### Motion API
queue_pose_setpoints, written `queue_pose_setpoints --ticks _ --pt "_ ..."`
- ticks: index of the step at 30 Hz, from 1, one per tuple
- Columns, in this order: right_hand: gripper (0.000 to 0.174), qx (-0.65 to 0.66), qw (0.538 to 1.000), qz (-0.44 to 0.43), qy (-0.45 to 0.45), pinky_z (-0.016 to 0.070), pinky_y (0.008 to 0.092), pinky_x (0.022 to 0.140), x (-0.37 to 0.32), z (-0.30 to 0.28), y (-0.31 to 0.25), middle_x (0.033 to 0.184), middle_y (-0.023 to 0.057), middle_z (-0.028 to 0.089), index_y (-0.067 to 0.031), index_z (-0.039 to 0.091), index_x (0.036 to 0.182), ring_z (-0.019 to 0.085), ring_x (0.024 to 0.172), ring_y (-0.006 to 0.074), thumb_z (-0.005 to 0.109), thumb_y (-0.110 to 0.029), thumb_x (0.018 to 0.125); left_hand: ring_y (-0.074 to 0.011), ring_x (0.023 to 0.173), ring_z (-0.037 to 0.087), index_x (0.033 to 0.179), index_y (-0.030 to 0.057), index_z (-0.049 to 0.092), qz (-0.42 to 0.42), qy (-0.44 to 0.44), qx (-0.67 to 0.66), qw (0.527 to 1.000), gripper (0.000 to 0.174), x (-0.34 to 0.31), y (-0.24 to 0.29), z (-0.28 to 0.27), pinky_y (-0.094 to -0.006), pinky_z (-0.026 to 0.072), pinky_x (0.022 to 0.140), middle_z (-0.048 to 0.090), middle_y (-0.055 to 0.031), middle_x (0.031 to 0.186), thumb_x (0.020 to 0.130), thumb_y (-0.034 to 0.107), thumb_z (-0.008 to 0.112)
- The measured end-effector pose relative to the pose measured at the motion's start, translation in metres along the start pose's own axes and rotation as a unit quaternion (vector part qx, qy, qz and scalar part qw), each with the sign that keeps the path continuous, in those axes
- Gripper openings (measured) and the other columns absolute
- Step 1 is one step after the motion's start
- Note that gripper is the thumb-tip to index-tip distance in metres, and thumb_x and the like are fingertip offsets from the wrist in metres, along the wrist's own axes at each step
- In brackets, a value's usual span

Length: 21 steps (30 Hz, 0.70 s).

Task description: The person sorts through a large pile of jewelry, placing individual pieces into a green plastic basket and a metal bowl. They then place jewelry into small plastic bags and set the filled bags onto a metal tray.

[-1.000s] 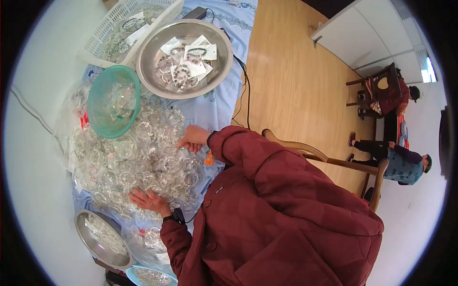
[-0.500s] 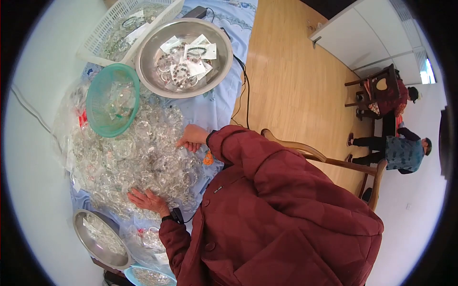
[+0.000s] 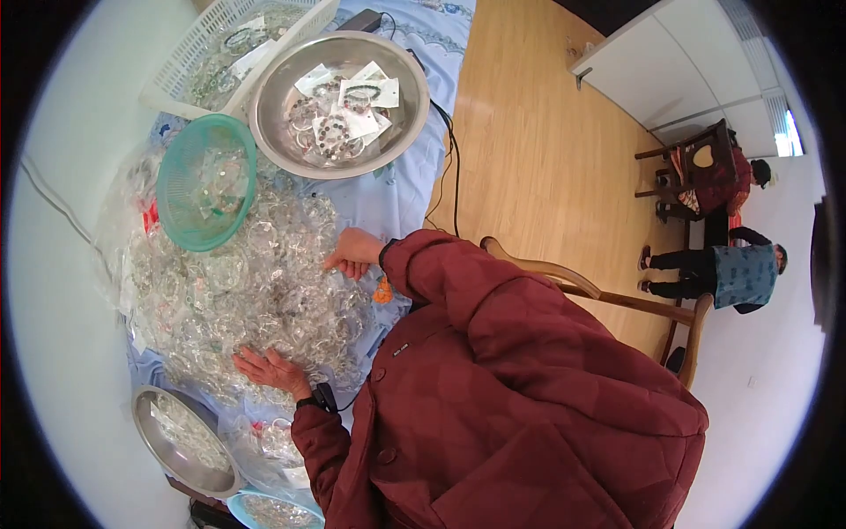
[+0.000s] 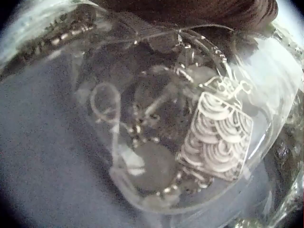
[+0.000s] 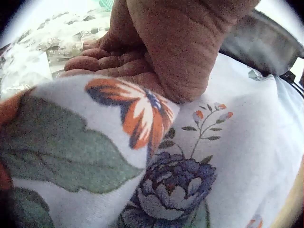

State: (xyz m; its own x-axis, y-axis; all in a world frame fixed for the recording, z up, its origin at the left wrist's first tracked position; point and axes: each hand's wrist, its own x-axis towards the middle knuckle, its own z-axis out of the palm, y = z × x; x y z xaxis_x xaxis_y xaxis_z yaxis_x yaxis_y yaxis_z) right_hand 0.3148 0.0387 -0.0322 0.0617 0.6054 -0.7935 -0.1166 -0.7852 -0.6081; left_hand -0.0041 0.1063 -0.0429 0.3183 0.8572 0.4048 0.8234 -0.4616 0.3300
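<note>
A wide heap of clear bags (image 3: 264, 264) with bracelets and other jewellery in them covers the blue cloth. On the heap's near side my left hand (image 3: 275, 372) lies palm down, fingers stretched over the bags. Close up in the left wrist view, one clear bag holds a rectangular silver pendant (image 4: 216, 137) with a wavy scale pattern. My right hand (image 3: 354, 254) is at the heap's edge with its fingers curled; in the right wrist view the curled fingers (image 5: 107, 64) stand over the flowered cloth (image 5: 247, 142). I cannot tell whether its hidden fingertips pinch a bag.
A green plastic basket (image 3: 176, 227) sits on the heap. Beyond it are a steel bowl (image 3: 264, 145) with carded bracelets and a white basket (image 3: 167, 101). Another steel bowl (image 3: 148, 445) stands by my left arm. An orange object (image 3: 382, 290) lies near my right wrist.
Both hands keep their places on the heap. The head view has shifted slightly. In the background, a person in a blue vest has turned and moved an arm.
</note>
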Motion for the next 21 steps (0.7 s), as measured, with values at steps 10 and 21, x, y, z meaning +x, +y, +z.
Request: queue_pose_setpoints --ticks 10,21 --pt "0.041 0.012 0.999 -0.008 0.040 0.0486 0.0301 0.040 0.014 0.006 0.004 0.053 0.0106 0.058 -0.0005 0.058 0.056 0.060 0.045 0.0206 0.073 -0.036 0.069 -0.0403 0.127 0.025 0.132 0.0072 0.036 0.040 0.023 -0.038 0.998 0.049 -0.005 -0.017 0.009 -0.0498 0.0171 0.103 0.028 -0.0205 0.139 0.089 0.030 0.039" --pt "0.039 0.027 0.999 -0.021 0.026 0.0486 0.0277 0.041 -0.001 0.004 -0.003 0.056 0.0108 0.059 0.0005 0.056 0.059 0.059 0.045 0.0192 0.071 -0.034 0.072 -0.0372 0.126 0.027 0.126 0.0078 0.044 -0.024 0.030 -0.035 0.999 0.046 0.002 -0.009 0.001 -0.0486 0.0203 0.101 0.032 -0.0200 0.136 0.083 0.024 0.049"
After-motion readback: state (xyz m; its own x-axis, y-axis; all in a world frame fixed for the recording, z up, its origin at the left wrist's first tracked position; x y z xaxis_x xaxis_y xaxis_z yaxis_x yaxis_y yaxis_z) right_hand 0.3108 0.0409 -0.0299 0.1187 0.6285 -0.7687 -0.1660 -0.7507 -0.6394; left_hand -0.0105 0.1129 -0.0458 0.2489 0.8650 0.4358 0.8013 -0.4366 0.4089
